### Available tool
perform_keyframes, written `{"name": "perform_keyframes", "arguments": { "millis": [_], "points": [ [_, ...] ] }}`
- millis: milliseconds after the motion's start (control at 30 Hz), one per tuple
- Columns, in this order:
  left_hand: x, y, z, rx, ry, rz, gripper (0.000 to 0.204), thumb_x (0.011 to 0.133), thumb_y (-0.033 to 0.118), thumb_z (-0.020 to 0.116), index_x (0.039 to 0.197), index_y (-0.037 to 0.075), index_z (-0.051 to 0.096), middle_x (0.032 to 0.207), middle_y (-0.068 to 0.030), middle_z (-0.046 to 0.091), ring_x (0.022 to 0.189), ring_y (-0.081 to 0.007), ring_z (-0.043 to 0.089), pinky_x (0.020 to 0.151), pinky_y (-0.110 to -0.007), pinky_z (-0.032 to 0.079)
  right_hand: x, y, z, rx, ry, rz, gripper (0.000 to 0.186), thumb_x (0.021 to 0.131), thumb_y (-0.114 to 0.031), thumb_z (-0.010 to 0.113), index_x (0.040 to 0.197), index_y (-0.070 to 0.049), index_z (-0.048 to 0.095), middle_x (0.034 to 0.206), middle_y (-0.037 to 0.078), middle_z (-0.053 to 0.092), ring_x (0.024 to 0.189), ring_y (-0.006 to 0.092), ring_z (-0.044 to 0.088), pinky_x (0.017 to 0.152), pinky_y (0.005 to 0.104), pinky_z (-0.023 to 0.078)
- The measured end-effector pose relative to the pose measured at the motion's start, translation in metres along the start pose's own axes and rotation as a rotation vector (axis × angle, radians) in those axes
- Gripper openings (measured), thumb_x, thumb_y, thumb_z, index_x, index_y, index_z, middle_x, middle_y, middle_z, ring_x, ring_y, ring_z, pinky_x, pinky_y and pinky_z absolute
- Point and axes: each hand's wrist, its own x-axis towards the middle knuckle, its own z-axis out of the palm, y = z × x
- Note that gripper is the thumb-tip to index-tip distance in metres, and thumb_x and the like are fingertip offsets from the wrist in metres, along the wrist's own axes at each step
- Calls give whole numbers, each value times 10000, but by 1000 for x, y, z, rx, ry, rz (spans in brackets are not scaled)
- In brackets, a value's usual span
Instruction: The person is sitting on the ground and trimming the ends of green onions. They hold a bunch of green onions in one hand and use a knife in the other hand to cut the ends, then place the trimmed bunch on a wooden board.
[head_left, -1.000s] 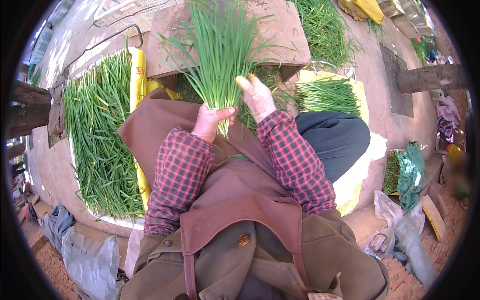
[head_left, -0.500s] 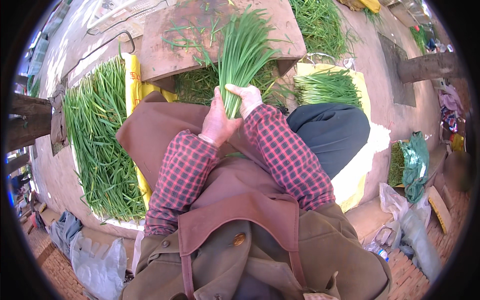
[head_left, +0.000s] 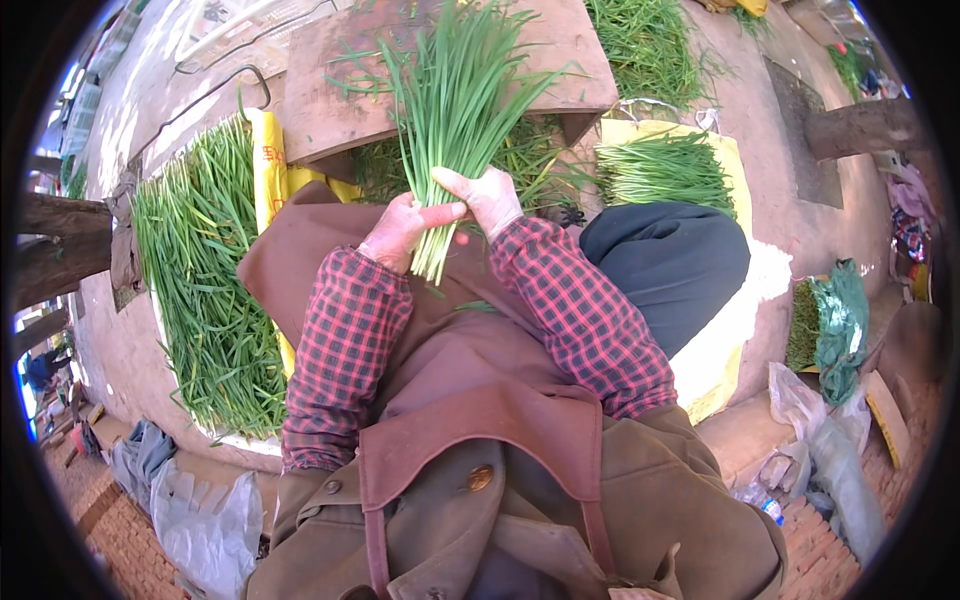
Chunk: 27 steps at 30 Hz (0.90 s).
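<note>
A bunch of long green garlic chives (head_left: 450, 110) stands between my two hands, its leaf tips fanned out over the low bench and its pale cut ends pointing toward my lap. My left hand (head_left: 402, 230) grips the bunch low on its left side, with the thumb laid across the stems. On the right side my right hand (head_left: 485, 200) is closed round the stems, its thumb lying across the front. Part of the fingers of both hands is hidden behind the bunch. The brown apron (head_left: 420, 330) over my lap lies just below.
The low wooden bench (head_left: 330, 100) ahead carries scattered leaves. A long heap of chives (head_left: 205, 300) lies at the left beside a yellow sack (head_left: 268, 170). Neatly laid chives (head_left: 665, 175) rest on yellow sheeting at the right. Plastic bags (head_left: 205, 525) lie near the lower left.
The chives have spread wider, and their cut ends now show below my hands. My left hand has shifted left and its thumb now crosses the stems.
</note>
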Motion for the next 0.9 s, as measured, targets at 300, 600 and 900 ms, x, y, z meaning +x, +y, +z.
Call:
{"name": "perform_keyframes", "arguments": {
  "millis": [300, 600, 900],
  "points": [
    [-63, -12, -14, -252, -25, 90, 340, 821, 128, 680, 1114, 3, 562, 895, -90, 610, 671, -151, 573, 567, -247, 463, -23, -4, 28, 98, -123, -24, 320, 838, -211, 730, 1095, -30, 669, 1020, 47, 684, 907, 124, 613, 832, 299, 485],
    [-100, -24, -16, -320, 19, 75, 284, 805, 33, 652, 1076, 7, 573, 919, -80, 643, 596, -107, 507, 523, -240, 426, -33, -52, -10, -404, 350, -176, 301, 880, -260, 648, 1023, 2, 690, 869, 67, 708, 678, 107, 672, 646, 228, 527],
    [-105, -37, -12, -182, 81, 98, 253, 773, 6, 651, 1020, 1, 596, 866, -85, 652, 563, -123, 528, 509, -250, 425, -26, -79, 33, -802, 14, -158, 469, 831, -449, 635, 1055, -41, 691, 706, 85, 687, 683, 179, 673, 686, 305, 511]
  ]
}}
